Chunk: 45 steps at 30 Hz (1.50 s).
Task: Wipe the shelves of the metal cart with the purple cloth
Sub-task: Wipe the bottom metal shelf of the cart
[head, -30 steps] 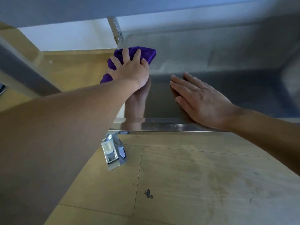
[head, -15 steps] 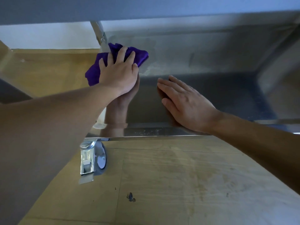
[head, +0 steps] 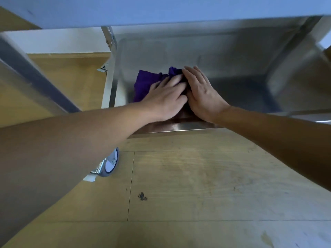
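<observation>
The purple cloth point(head: 145, 83) lies crumpled on the bottom shelf point(head: 247, 93) of the metal cart, near its left side. My left hand point(head: 166, 99) presses flat on the cloth's right part. My right hand point(head: 202, 93) lies flat beside the left one, its fingers resting on the cloth's right edge. Both hands touch each other over the cloth. Part of the cloth is hidden under the hands.
The upper shelf point(head: 161, 11) hangs overhead across the top of the view. A cart post point(head: 109, 38) stands at the shelf's back left. A caster wheel point(head: 111, 163) shows below my left forearm. Wooden floor point(head: 197, 185) spreads in front, with a dark spot point(head: 142, 196).
My left hand slid the cloth from the shelf's back left corner toward the middle. My right hand moved left and now touches the cloth.
</observation>
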Each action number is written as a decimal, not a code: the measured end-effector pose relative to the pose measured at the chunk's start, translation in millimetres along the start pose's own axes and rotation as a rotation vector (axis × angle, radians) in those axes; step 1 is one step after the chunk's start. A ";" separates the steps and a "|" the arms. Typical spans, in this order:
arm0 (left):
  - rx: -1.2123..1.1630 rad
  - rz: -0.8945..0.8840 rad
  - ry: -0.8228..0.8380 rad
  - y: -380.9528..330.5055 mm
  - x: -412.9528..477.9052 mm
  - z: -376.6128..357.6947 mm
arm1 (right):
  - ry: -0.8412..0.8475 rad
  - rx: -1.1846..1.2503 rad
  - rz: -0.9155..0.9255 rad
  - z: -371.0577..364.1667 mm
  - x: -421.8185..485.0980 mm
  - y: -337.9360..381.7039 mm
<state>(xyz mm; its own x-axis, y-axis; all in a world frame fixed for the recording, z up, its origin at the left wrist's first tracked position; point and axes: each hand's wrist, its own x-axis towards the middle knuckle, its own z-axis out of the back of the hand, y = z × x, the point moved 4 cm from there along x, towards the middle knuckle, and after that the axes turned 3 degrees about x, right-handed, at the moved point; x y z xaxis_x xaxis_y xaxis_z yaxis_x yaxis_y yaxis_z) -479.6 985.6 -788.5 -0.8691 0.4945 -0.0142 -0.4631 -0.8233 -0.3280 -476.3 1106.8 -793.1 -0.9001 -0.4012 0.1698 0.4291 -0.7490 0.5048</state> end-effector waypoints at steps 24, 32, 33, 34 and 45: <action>-0.025 0.462 -0.275 63.2 -62.2 90.3 | 0.247 -0.156 0.262 -61.9 -1.7 122.2; -0.022 0.376 -0.245 52.5 -61.9 83.5 | 0.155 -0.539 0.353 -78.8 -22.6 127.0; -0.020 0.336 -0.240 48.7 -61.3 80.7 | 0.152 -0.563 0.366 -76.1 -25.5 122.9; -0.018 0.296 -0.232 44.4 -60.7 77.8 | 0.146 -0.580 0.379 -73.3 -29.1 118.4; 0.045 0.040 -0.151 -5.9 -42.7 49.3 | 0.062 -0.695 0.416 -22.4 -70.9 46.3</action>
<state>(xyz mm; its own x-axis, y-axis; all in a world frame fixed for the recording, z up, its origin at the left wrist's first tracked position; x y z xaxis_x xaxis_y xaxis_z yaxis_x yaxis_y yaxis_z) -448.3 955.5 -739.4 -0.9015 0.4167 0.1165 -0.4322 -0.8548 -0.2874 -391.0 1088.7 -800.7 -0.6598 -0.7318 0.1707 0.6945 -0.6806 -0.2335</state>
